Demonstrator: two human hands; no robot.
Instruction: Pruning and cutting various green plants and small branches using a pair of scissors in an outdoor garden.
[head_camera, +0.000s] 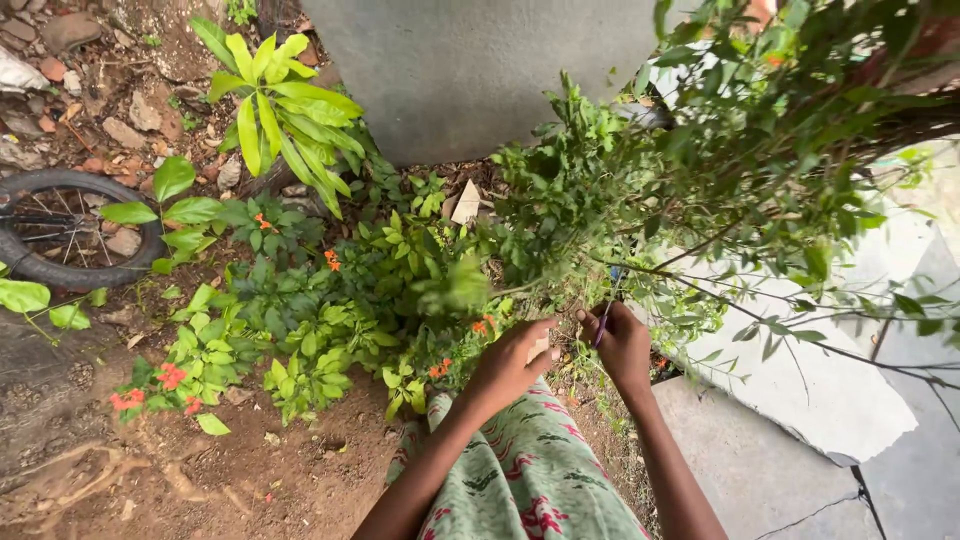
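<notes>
My left hand (510, 362) reaches forward into low green plants with small orange flowers (440, 368), its fingers curled near a pale object at the fingertips. Just to its right, my right hand (622, 345) is closed around a thin purple-handled tool (604, 322) that points up toward the thin stems of a leafy bush (640, 190). Both hands are close together at the base of that bush. My lap below them is covered by green cloth with a red pattern (525, 480).
A grey concrete wall (460, 70) stands behind the plants. A small wheel with a black tyre (60, 232) lies at the left on stony soil. A pale concrete slab (800, 390) lies at the right. Bush branches overhang the upper right.
</notes>
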